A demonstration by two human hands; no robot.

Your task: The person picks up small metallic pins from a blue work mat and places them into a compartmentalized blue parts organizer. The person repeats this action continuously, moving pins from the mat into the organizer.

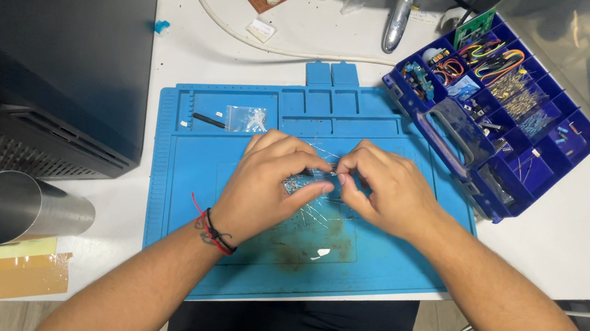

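Both hands mid-mat: left hand (264, 184) & right hand (383, 188), fingertips pinched on small clear plastic bag (316, 185) over blue silicone work mat (182, 171) centre — best kept low, pulled gently.

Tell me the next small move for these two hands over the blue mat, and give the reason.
Probably pull the fingertips gently apart to open the small clear bag. The left hand and right hand both pinch it at its top edge, just above the blue mat, and tiny parts seem to be inside, so a slow pull should avoid spilling them.
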